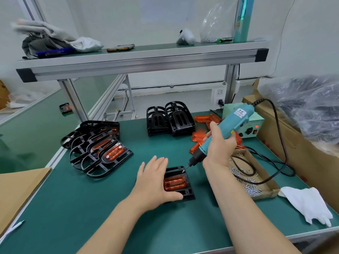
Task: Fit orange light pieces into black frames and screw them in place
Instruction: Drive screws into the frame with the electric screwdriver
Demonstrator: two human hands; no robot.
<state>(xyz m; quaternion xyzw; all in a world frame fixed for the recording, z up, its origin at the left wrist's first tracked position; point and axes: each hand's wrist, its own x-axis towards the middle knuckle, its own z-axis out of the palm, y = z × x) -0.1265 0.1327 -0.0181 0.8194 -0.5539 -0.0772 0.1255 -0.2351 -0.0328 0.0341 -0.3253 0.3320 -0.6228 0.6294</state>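
A: Where the black plastic frame (189, 194) lies, just below the centre of the picture on the green table mat (91, 208), how does its orange light piece (176, 183) sit?

B: Seated in the frame, long axis running left to right. The left hand (156, 180) lies flat over the frame's left side, fingers straight and spread, gripping nothing.

A: And the right hand (220, 145)?

B: Fingers wrapped round the teal electric screwdriver (233, 123), which slants from upper right down to lower left, bit tip at the frame's upper right corner.
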